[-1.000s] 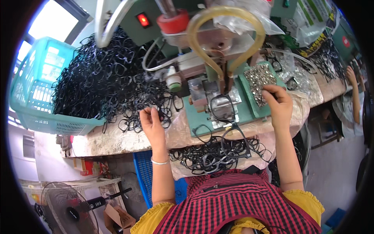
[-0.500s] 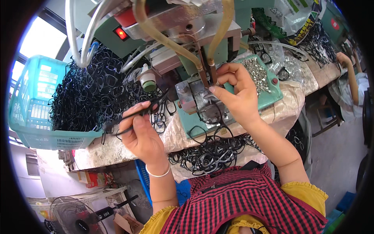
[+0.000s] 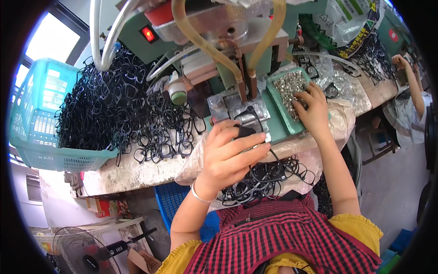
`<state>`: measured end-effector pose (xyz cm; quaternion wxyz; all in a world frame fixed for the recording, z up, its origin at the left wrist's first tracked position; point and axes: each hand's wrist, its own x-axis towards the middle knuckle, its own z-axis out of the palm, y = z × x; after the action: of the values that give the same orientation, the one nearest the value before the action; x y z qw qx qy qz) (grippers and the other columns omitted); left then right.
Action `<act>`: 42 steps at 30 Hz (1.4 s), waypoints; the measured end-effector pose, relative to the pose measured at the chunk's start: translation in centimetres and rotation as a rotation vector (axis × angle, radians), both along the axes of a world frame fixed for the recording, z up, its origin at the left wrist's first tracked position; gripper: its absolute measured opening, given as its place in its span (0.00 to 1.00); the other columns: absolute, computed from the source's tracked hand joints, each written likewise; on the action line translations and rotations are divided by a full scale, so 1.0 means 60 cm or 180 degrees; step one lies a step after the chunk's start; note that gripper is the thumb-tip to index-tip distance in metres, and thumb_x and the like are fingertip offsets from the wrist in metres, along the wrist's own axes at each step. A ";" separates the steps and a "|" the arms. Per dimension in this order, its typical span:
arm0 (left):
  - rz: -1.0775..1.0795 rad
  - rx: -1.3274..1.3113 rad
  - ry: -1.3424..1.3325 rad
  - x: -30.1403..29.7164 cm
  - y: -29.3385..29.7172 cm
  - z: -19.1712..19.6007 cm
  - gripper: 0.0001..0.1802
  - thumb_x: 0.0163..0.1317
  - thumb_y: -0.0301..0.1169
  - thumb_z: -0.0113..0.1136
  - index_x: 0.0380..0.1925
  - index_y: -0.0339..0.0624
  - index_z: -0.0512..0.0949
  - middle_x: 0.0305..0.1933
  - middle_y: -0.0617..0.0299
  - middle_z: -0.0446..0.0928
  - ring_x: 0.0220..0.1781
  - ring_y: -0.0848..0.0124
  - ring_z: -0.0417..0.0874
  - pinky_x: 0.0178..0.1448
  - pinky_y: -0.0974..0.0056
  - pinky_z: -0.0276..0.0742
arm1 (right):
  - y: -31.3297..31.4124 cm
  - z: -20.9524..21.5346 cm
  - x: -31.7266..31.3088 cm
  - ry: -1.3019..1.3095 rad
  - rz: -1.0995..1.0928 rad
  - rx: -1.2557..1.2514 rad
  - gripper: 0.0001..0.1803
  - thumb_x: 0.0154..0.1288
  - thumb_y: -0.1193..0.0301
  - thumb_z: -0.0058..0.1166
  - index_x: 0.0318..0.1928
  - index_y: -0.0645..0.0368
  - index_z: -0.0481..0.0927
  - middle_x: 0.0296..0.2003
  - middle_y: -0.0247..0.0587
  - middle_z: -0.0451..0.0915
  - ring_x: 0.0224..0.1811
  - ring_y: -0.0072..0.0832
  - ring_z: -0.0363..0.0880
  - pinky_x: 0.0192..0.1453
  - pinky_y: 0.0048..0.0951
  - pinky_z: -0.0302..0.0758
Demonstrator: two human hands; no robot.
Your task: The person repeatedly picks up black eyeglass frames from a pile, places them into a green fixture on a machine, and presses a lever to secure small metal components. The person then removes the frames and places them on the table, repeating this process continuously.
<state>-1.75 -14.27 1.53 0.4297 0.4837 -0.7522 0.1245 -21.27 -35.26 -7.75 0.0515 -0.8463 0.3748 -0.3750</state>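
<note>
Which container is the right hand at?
The green tray of small metal pieces: the right hand has its fingers at them. No hand touches the turquoise basket, far left, or the blue basket, below.

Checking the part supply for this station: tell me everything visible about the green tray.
The green tray is shallow and elongated with a raised rim; its material, plastic or painted metal, can't be told. It sits right of the metal fixture, its long side slanting in view. Small silvery, metallic-looking pieces lie loose inside, leaving bare green at the near end. The person's right hand reaches over it, fingertips at the pieces, hiding part of its right side.
</note>
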 end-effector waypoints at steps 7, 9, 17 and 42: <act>0.0031 -0.0026 0.0136 -0.003 0.005 -0.009 0.13 0.50 0.29 0.74 0.38 0.49 0.88 0.46 0.66 0.86 0.40 0.64 0.76 0.56 0.50 0.78 | 0.010 0.014 0.043 0.0152 0.0876 -0.0200 0.09 0.55 0.70 0.63 0.36 0.56 0.81 0.55 0.47 0.77 0.64 0.47 0.72 0.61 0.46 0.72; 0.0122 -0.0013 0.0144 -0.011 0.011 -0.010 0.13 0.50 0.28 0.74 0.38 0.49 0.88 0.47 0.65 0.86 0.41 0.64 0.77 0.57 0.49 0.78 | -0.022 0.003 0.055 0.0333 0.1039 -0.0420 0.10 0.56 0.72 0.60 0.40 0.57 0.78 0.54 0.45 0.77 0.64 0.47 0.72 0.56 0.46 0.75; 0.2852 -0.0170 -0.0204 0.039 0.235 -0.042 0.13 0.57 0.19 0.64 0.43 0.38 0.83 0.48 0.52 0.84 0.47 0.63 0.84 0.52 0.61 0.74 | -0.010 -0.023 -0.050 -0.1995 0.0023 0.1781 0.15 0.77 0.69 0.46 0.48 0.65 0.84 0.45 0.40 0.85 0.49 0.27 0.80 0.59 0.29 0.74; 0.3654 0.0145 -0.0492 0.268 0.173 -0.075 0.08 0.46 0.25 0.74 0.25 0.40 0.83 0.37 0.59 0.74 0.42 0.57 0.73 0.47 0.55 0.70 | 0.089 0.110 -0.017 -0.0948 0.0910 0.1434 0.11 0.62 0.78 0.59 0.45 0.63 0.87 0.40 0.41 0.86 0.47 0.29 0.82 0.56 0.29 0.74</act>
<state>14.31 -3.88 -2.95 0.2266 0.8129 -0.4011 0.3563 -22.29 -29.92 -1.17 0.3445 -0.7935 0.3139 -0.3914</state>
